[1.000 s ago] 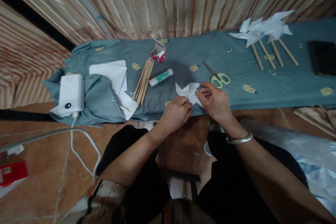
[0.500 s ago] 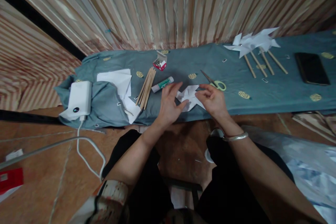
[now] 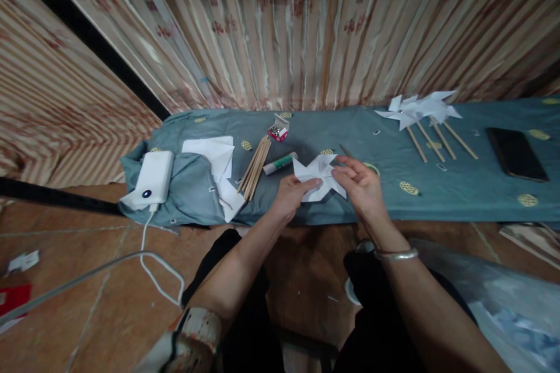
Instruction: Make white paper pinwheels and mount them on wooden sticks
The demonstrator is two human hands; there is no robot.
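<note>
A white paper pinwheel point(image 3: 318, 173), without a stick, is held between my two hands over the front part of the cloth-covered bench. My left hand point(image 3: 292, 193) grips its lower left, thumb on top and the other fingers out of sight beneath. On the opposite side my right hand point(image 3: 359, 182) pinches the right blades with thumb and fingers. Just left of the pinwheel lies a glue stick point(image 3: 280, 163). Scissors point(image 3: 371, 168) with pale green handles are partly covered by my right hand. A bundle of wooden sticks point(image 3: 254, 169) rests further left.
Behind the sticks stands a small open box of metal pins point(image 3: 279, 128). White paper sheets point(image 3: 214, 148) and a white power bank point(image 3: 154, 178) with a cable lie left. Finished pinwheels on sticks point(image 3: 422, 112) and a dark phone point(image 3: 516, 153) are right. A curtain point(image 3: 297, 29) hangs behind.
My left hand, open beside the pinwheel before, has closed on its lower left edge. My right hand still pinches the right side. The camera view has shifted, so the bench sits lower.
</note>
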